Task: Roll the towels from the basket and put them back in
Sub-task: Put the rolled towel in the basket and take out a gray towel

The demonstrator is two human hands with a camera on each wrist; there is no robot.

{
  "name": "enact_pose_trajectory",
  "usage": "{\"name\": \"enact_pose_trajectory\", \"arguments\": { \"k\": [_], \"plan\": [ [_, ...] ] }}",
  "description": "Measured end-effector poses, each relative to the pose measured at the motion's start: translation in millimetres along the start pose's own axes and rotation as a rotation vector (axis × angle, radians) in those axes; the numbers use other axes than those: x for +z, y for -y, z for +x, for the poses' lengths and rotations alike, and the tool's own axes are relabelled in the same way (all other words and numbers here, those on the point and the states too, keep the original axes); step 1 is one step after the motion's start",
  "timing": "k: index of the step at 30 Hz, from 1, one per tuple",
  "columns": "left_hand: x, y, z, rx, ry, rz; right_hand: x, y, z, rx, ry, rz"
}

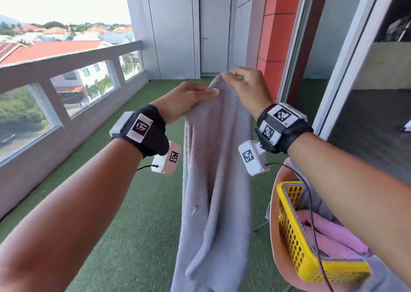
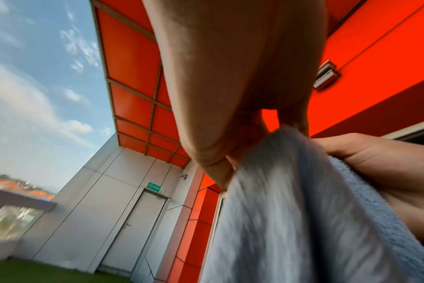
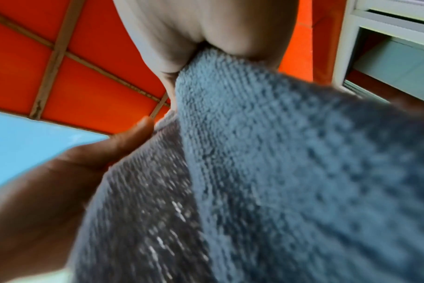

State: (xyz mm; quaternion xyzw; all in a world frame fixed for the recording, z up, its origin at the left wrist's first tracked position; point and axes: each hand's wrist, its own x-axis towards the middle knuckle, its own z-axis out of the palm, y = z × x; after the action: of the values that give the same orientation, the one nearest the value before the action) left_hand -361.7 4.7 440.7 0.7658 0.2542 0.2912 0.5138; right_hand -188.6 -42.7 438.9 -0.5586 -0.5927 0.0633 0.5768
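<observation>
The grey towel [image 1: 215, 180] hangs limp in mid-air beside the yellow basket [image 1: 295, 242], soft and light by appearance. The left hand [image 1: 184, 100] pinches its top edge; the right hand [image 1: 246, 87] fingers clamp the top corner. Keep hold along that top edge.

I hold a long grey towel [image 1: 216, 176] up by its top edge, and it hangs straight down with soft folds over the green floor. A yellow basket [image 1: 295, 236] with lots of little holes sits low on my right, near me. A pink towel [image 1: 327, 236] lies bunched up inside it.
</observation>
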Motion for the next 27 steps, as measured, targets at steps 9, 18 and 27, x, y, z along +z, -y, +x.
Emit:
{"name": "enact_pose_trajectory", "arguments": {
  "k": [9, 18, 27],
  "plan": [
    [14, 34, -10, 0.0, -0.066, -0.143, -3, -6, -23, 0.009, 0.225, -0.02],
    [55, 91, -45, -0.021, -0.066, -0.038, 0, -46, -87, 0.115, 0.246, -0.055],
    [67, 121, -59, -0.035, -0.122, -0.023, 15, -81, -138, 0.436, 0.556, 0.207]
  ]
}}
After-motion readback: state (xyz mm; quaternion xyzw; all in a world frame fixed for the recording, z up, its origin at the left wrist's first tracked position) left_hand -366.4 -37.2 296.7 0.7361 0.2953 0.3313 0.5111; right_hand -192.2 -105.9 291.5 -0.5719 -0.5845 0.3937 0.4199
